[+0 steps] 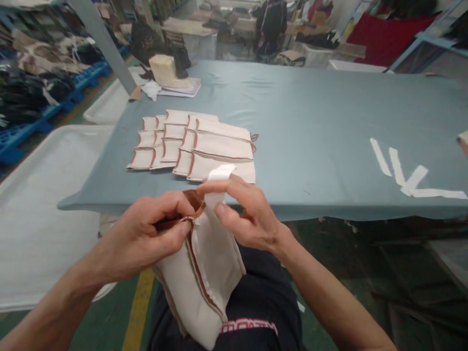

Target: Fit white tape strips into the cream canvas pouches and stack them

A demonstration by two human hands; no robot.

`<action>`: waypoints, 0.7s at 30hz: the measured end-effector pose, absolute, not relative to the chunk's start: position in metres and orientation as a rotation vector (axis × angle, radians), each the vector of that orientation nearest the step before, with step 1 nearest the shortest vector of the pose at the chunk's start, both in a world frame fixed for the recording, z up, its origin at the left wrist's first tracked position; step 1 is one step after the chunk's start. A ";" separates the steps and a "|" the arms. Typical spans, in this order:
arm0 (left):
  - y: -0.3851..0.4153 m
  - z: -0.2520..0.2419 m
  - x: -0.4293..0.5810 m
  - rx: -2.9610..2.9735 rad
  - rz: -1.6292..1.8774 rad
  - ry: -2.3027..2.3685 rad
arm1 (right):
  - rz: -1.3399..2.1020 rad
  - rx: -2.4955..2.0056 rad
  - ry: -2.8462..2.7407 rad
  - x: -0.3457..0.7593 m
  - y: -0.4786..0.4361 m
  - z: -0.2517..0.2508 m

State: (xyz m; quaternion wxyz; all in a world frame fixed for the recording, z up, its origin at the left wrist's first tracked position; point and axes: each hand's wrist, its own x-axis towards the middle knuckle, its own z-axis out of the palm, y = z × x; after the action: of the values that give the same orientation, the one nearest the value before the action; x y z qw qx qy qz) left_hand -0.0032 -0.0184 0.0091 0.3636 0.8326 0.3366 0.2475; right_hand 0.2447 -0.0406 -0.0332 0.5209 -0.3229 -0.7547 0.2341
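A cream fabric pouch with brown edging hangs over my lap, its open end upward. My left hand pinches the brown-trimmed rim of the pouch between thumb and fingers. At the other side of the opening, my right hand is closed on a white strip, which stands up between thumb and fingers at the pouch's rim. Just beyond both hands, overlapping rows of similar cream pouches lie flat on the blue-covered table.
Several loose white strips lie at the table's right. A yellowish block stands on papers at the back left corner, near a slanted grey post. White trays are left of the table. A blue pallet holds dark items.
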 end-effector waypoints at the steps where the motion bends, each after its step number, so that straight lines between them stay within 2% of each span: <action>1: -0.020 0.010 -0.003 2.140 0.654 0.874 | 0.502 -0.699 -1.887 0.243 -0.037 -0.035; 5: -0.026 0.012 -0.003 2.113 0.716 0.919 | 0.362 -0.533 -1.994 0.237 -0.026 -0.041; 10: -0.029 0.008 -0.009 2.134 0.679 0.957 | 0.352 -0.536 -2.000 0.237 -0.030 -0.039; 21: -0.038 0.008 -0.006 2.322 0.695 1.031 | 0.071 -0.763 -2.087 0.237 -0.042 -0.045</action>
State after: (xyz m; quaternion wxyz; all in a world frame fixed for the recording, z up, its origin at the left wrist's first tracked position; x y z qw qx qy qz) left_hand -0.0058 -0.0376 0.0078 0.2510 0.8534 0.3788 0.2555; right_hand 0.2375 -0.0421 -0.0446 0.4431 -0.3076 -0.8416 0.0286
